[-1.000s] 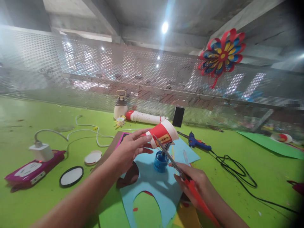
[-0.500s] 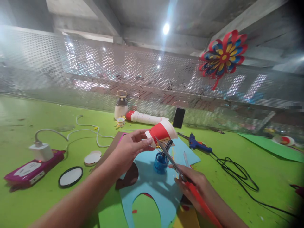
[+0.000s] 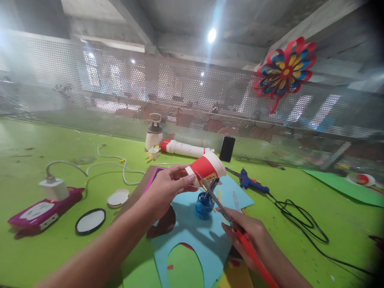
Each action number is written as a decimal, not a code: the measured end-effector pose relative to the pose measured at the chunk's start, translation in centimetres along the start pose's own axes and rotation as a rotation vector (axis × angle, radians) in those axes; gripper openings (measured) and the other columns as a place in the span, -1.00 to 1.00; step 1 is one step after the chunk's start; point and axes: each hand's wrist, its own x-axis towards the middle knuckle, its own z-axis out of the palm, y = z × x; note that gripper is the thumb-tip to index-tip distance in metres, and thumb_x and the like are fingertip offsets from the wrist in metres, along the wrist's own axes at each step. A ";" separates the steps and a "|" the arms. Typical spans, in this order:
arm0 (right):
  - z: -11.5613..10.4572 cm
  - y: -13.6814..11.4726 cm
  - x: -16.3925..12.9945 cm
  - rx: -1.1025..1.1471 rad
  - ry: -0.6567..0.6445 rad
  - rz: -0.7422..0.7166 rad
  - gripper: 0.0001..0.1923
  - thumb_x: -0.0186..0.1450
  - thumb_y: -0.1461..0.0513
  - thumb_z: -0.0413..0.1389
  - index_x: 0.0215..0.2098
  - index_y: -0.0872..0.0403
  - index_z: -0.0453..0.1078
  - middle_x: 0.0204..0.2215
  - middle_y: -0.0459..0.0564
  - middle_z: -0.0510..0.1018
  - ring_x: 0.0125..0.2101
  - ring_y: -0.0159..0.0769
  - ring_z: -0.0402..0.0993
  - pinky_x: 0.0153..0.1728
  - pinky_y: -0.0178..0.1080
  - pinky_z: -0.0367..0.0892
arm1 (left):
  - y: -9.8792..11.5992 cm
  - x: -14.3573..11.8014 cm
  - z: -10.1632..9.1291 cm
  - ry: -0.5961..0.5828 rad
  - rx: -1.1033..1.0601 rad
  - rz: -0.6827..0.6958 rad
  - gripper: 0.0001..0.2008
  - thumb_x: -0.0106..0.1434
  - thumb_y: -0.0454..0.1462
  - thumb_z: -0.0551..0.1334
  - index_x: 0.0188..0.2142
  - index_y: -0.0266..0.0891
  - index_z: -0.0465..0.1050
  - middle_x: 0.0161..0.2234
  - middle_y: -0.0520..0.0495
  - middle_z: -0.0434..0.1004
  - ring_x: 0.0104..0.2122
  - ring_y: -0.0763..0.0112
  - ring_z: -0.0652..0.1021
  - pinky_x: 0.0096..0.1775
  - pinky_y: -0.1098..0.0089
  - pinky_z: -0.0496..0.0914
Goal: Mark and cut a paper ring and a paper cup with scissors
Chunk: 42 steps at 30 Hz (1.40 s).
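1. While your left hand (image 3: 168,186) grips the red-and-white cup (image 3: 206,166) at twelve o'clock from the blue jar (image 3: 204,209), your right hand (image 3: 246,225) holds red-handled scissors (image 3: 232,222).
2. The scissors point to eleven o'clock.

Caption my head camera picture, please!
Above a green table, left hand holds a tilted cup, right hand red-handled scissors.

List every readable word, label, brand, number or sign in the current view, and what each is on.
No text can be read.
Red-and-white paper cup: tan rectangular patch with dark marks, too small and blurred to read.
Purple plastic power strip: pale patch on top; any print there is too blurred to make out.
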 end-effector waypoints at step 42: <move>0.4 -0.7 -0.4 -0.027 0.047 0.086 -0.67 0.40 0.20 -0.02 -0.06 0.09 0.55 -0.53 -0.08 0.56 -0.56 -0.31 0.46 -0.56 -0.38 0.35 | -0.9 0.0 0.2 0.070 0.027 -0.005 -0.58 -0.02 -0.20 0.50 -0.17 -0.33 0.59 -0.26 -0.23 0.65 -0.26 0.19 0.60 -0.14 0.15 0.48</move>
